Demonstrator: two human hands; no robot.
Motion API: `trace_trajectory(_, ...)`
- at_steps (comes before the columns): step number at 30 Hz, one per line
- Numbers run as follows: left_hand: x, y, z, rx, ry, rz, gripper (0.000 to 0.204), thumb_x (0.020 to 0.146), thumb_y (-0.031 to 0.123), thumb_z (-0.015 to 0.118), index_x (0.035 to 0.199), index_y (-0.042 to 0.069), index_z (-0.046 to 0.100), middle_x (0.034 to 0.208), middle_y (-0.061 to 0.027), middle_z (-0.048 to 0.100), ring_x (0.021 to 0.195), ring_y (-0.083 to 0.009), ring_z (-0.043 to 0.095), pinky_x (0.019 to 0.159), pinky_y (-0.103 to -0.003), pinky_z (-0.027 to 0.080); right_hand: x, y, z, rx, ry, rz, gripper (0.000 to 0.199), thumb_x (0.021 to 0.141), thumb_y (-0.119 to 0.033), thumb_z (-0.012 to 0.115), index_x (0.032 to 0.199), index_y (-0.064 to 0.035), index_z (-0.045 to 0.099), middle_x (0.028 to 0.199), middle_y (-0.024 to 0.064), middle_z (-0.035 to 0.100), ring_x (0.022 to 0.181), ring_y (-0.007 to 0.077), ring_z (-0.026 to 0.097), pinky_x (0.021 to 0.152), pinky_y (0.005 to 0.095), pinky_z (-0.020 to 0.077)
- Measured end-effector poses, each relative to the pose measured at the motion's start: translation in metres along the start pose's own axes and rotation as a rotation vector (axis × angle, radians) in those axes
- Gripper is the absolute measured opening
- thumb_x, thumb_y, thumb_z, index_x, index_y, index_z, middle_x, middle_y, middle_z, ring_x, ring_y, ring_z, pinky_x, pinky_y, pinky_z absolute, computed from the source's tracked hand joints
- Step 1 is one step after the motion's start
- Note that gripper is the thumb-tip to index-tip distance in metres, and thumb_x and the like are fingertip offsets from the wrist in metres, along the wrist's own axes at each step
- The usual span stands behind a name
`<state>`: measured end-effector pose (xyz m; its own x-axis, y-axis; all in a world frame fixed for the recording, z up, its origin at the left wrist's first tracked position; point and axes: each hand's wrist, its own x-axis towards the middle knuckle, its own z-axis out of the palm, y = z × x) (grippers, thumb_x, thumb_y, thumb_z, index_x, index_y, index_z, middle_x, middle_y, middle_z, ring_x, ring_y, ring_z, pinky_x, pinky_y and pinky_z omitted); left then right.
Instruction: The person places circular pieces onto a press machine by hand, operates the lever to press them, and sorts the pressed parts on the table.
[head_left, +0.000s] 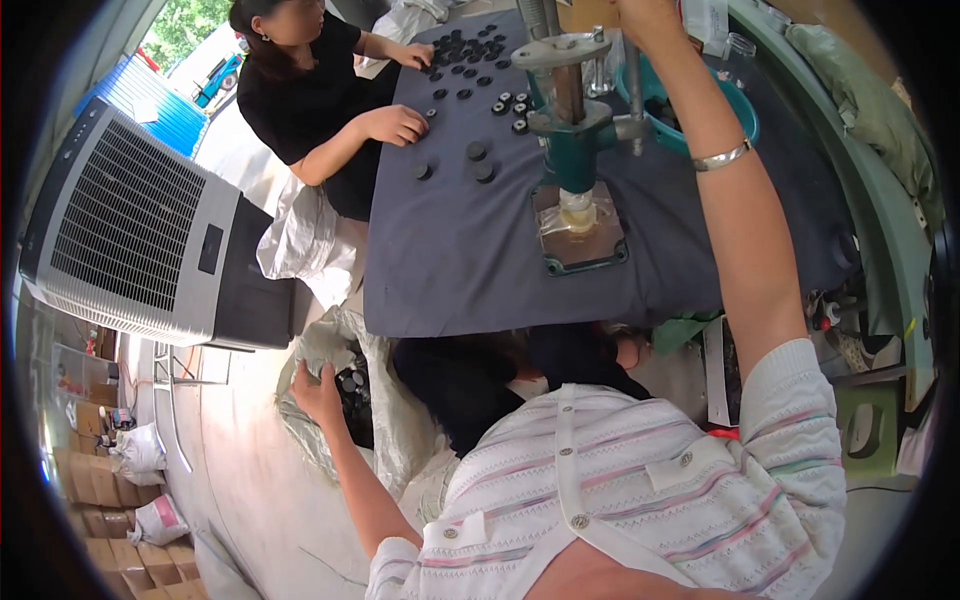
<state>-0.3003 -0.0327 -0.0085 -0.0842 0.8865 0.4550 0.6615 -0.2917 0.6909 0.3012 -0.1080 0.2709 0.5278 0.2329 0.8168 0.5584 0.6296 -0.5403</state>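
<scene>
I had room to sweep over the grey cloth (450,270), near left, but the green press (573,145) blocked rightward and black discs (457,70) crowded the far end!

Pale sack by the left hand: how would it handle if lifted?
Probably floppy: the pale sack has creased, sagging walls. Likely bottom-heavy, given the dark pieces inside. May spill if tipped, since its mouth gapes open near the left hand.

No readable txt

Nothing legible, no nos. or signs to make out. Air cooler (130,220), up & left of the L hand (318,398) & its fingers: tiny marks on top edge, too small to read. White sack w/ pink patch (160,520), down-left of same fingers: too blurry. Cardboard boxes (92,478) beside it: ditto.
</scene>
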Motion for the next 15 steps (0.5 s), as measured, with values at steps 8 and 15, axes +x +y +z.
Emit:
trace_trajectory(8,0.07,0.142,0.154,-0.296,-0.25,0.296,0.052,0.081,0.011,0.073,0.129,-0.001,0.057,0.114,-0.0154,0.067,0.104,-0.0255,0.065,0.088,-0.036,0.051,-0.006,-0.007,-0.005,-0.049,-0.002,0.049,0.022,0.1,-0.022,0.05,0.091,-0.0054,0.06,0.073,-0.0019,0.053,0.064,0.0054,0.048,0.055,0.0211,0.0375)
trace_trajectory(15,0.115,0.171,0.278,-0.005,-0.346,0.245,0.083,0.071,0.023,0.08,0.142,0.003,0.042,0.118,-0.0145,0.066,0.111,-0.0344,0.058,0.097,-0.04,0.045,-0.006,-0.002,-0.002,-0.059,-0.044,-0.081,0.024,0.101,-0.022,0.049,0.089,-0.0041,0.058,0.074,-0.0016,0.053,0.067,0.0071,0.048,0.06,0.0231,0.0394)
